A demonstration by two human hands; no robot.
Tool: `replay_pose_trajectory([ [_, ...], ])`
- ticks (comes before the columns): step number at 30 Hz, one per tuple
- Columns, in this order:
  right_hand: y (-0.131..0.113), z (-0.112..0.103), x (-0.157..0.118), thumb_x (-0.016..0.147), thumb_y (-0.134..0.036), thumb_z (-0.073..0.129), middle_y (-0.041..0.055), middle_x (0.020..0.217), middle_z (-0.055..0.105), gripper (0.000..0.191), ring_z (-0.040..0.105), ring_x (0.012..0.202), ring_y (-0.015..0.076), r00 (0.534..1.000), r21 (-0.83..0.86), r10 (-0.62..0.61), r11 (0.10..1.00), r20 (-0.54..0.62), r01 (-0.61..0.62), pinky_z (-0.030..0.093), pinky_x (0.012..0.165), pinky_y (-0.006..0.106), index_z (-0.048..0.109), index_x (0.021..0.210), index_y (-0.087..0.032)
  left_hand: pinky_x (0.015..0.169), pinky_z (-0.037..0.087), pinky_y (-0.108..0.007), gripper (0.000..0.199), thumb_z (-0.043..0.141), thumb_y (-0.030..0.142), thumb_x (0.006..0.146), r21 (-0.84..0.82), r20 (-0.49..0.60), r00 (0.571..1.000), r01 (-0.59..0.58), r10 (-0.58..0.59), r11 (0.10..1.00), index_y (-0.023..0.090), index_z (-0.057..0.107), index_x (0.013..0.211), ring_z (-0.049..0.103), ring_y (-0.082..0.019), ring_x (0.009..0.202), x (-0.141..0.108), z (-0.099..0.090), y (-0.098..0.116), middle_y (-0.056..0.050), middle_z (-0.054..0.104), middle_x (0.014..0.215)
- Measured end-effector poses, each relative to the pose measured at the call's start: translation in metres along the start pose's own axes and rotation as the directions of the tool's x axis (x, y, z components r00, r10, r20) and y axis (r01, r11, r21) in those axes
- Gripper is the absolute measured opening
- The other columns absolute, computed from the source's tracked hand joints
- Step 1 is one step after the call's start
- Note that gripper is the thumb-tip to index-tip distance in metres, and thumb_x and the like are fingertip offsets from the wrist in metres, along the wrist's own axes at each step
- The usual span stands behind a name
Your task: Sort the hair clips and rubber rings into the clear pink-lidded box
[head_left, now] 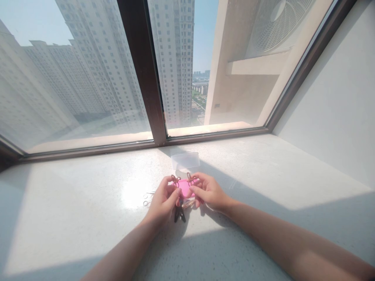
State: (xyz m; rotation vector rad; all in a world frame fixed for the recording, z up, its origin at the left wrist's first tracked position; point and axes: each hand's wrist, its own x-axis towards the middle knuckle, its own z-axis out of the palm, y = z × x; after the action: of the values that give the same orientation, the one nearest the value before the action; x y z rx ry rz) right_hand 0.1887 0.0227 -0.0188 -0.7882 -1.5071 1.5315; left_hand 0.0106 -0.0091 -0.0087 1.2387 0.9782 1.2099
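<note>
My left hand (165,197) is closed, thumb and fingers pinching a small brown looped piece (175,180) shaped like a bow. Opposite it, my right hand (208,191) pinches a similar brown looped piece (191,178). Whether the two pieces are joined cannot be made out. Behind and between the fingers shows a bright pink flat thing (185,189) with a raised rim, partly covered by both hands. Below my left fingers lies a black clip (179,214), and a thin gold-coloured item (188,204) is beside it, its kind unclear.
A small pair of scissors (146,202) lies left of my left hand, partly hidden. Farther back stands a translucent whitish box (185,160). The pale speckled sill (88,218) ends at a brown-framed window (159,132), with a white wall (336,117) at the right.
</note>
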Motion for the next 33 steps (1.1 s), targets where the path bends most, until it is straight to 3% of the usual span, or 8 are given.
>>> replay_pose_trajectory([
  [33,-0.0028,0.0015,-0.0006,0.084,-0.029,0.06,0.0038,0.07,0.068,0.029,0.056,0.04,0.0085,1.0,-0.022,-0.001,1.0,0.012,0.001,0.042,0.038,0.018,0.056,0.108,-0.013,0.048,0.038,-0.021,0.031,0.065,0.036,0.081,0.015,0.005,1.0,0.019,-0.019,1.0,0.02,0.048,0.101,0.049,-0.01,0.047,-0.0006,0.0022,0.0055,0.003,0.06,0.06],
])
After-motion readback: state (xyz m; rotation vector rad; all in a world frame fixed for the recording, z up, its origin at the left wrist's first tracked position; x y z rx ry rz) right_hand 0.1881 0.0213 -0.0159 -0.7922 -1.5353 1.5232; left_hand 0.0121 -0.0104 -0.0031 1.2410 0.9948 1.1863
